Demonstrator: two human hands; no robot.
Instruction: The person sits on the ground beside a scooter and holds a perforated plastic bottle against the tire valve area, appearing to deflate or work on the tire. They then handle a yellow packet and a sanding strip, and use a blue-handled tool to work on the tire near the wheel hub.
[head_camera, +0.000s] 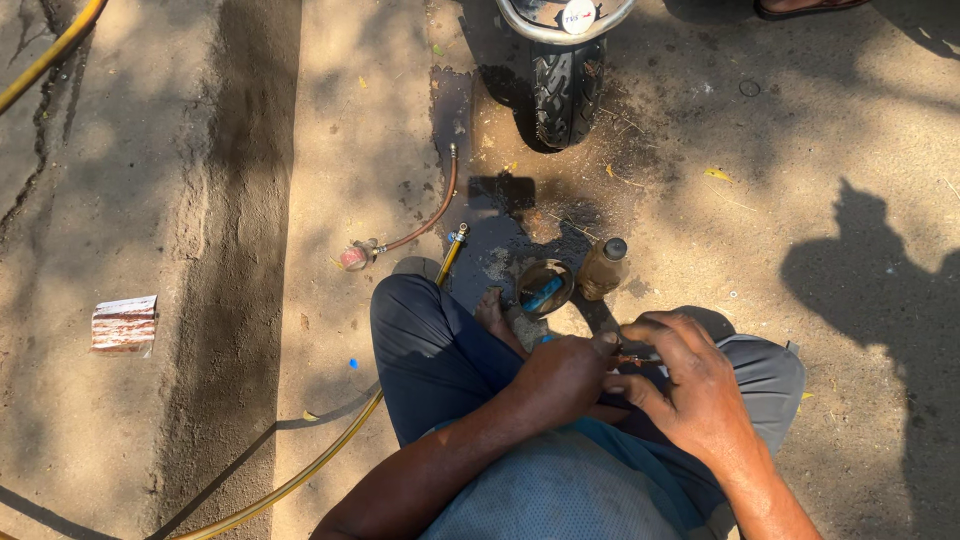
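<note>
I squat on sunlit concrete, knees apart. My left hand (562, 378) and my right hand (690, 385) meet between my knees, both pinching a small thin metal item (630, 357) that is mostly hidden by the fingers. Just beyond my hands, near my bare foot (492, 312), a round tin (545, 287) with a blue object inside stands on the ground. A brown bottle (603, 268) with a dark cap stands beside it.
A scooter's tyre (565, 90) stands at the top centre over a dark wet patch (500, 230). A yellow hose (320, 462) runs from lower left to a brass nozzle (457, 238). A short hose with a fitting (362, 254) lies nearby. A striped packet (124, 323) lies left.
</note>
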